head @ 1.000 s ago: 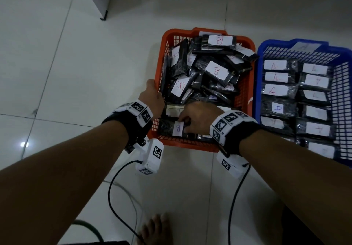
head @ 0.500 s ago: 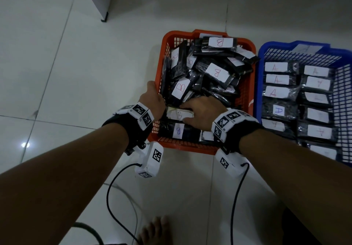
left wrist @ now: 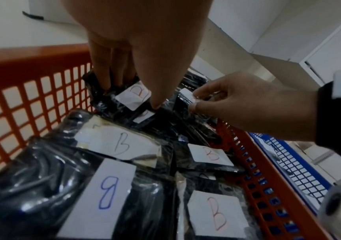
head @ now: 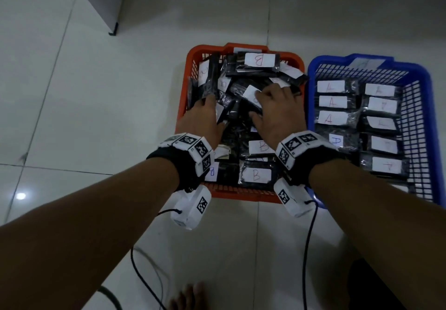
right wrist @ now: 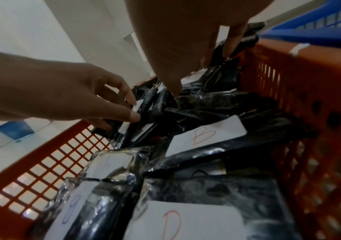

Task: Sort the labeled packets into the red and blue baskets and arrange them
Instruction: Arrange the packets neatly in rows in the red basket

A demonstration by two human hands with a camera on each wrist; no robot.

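The red basket (head: 241, 192) holds black packets with white B labels, a few lying flat in rows at its near end (head: 255, 174) and a loose heap behind. Both hands are in that heap. My left hand (head: 205, 107) pinches a B packet (left wrist: 124, 101), thumb on its label and fingers curled over its far edge. My right hand (head: 259, 105) grips another packet (head: 249, 92) by its white label, thumb and fingers on either side (right wrist: 202, 69). The blue basket (head: 410, 68) to the right holds A packets (head: 331, 102) in two tidy columns.
Both baskets stand side by side on a pale tiled floor. A cabinet foot (head: 113, 31) is at the far left. Black cables (head: 144, 273) trail from the wrist cameras over the floor near a bare foot (head: 188, 297).
Both hands moved from the near end of the red basket forward into the heap. The left hand left the basket's rim and took a packet; the right took hold of another.
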